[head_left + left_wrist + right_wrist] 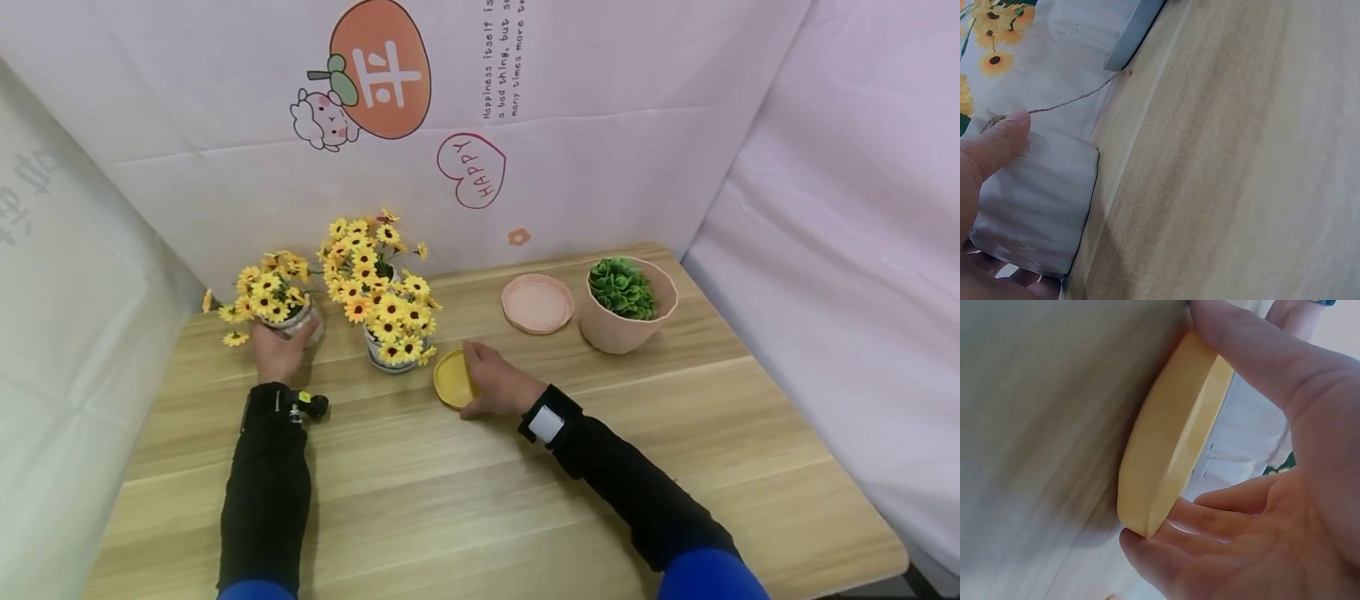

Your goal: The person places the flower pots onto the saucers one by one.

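My left hand (pixel 279 354) grips a white ceramic flowerpot (pixel 1041 194) of yellow daisies (pixel 268 287) at the table's left. Thumb and fingers are around its side, and a strand of twine (pixel 1075 100) trails from near the thumb. My right hand (pixel 501 383) holds a round yellow plant saucer (pixel 452 379) by its rim, around the middle of the table. In the right wrist view, the saucer (pixel 1160 444) is tilted between the thumb and fingertips. Whether it touches the tabletop is hard to tell.
Two more daisy pots stand between my hands; the front one (pixel 393 337) sits on a grey-blue saucer (pixel 1135 37). A pink saucer (pixel 537 304) lies farther back, left of a pink pot (pixel 618 332) with a green plant (pixel 622 287). White cloth (pixel 600 183) hangs behind the wooden table (pixel 420 500).
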A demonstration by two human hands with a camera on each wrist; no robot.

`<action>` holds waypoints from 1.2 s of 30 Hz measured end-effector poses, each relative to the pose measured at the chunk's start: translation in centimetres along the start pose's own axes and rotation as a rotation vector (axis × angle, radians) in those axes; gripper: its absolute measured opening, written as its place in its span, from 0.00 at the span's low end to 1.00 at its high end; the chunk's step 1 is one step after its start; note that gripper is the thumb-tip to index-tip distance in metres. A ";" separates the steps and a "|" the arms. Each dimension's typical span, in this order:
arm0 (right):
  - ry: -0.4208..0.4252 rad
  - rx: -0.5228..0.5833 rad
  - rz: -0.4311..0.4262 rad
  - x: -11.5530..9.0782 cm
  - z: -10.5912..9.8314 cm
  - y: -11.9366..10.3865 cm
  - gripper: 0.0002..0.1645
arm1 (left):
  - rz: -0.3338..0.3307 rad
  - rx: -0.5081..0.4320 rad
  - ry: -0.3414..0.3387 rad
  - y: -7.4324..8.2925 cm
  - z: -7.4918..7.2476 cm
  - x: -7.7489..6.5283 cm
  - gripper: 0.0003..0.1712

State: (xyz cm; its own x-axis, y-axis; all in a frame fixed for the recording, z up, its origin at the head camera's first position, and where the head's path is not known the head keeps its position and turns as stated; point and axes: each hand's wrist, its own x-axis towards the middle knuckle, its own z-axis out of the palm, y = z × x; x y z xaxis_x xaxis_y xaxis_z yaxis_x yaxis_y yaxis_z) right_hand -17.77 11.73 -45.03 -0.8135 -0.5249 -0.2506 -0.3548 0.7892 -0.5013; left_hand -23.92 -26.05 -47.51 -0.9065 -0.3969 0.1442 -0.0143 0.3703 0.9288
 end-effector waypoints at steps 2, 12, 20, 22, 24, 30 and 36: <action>-0.005 0.008 -0.010 -0.5 0.3 -0.3 0.74 | -0.006 -0.001 -0.001 0.0 0.0 0.0 0.59; -0.030 0.007 -0.066 -2.2 1.7 -1.7 0.75 | -0.004 -0.010 0.004 0.1 -0.1 0.2 0.59; -0.014 -0.008 -0.070 -2.6 2.2 -2.1 0.76 | -0.003 -0.009 0.000 0.0 0.0 0.1 0.60; 0.000 -0.009 -0.074 -2.6 2.3 -2.0 0.76 | -0.001 -0.006 -0.002 0.0 -0.1 0.1 0.60; 0.014 -0.001 -0.080 -2.6 2.3 -2.0 0.76 | -0.003 -0.005 0.000 0.1 -0.1 0.1 0.60; 0.034 0.023 -0.080 -2.7 2.5 -2.0 0.77 | -0.037 0.006 -0.006 0.1 -0.2 -0.1 0.59; 0.025 0.038 -0.066 -3.0 2.3 -2.1 0.76 | -0.032 0.010 -0.012 0.3 -0.2 -0.5 0.58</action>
State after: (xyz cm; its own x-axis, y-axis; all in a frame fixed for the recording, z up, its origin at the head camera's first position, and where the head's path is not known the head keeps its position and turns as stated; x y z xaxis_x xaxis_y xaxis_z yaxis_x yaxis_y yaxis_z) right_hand -13.50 10.89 -45.17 -0.8001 -0.5671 -0.1954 -0.3909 0.7401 -0.5473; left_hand -23.40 -25.88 -47.26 -0.9104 -0.3988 0.1104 -0.0475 0.3657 0.9295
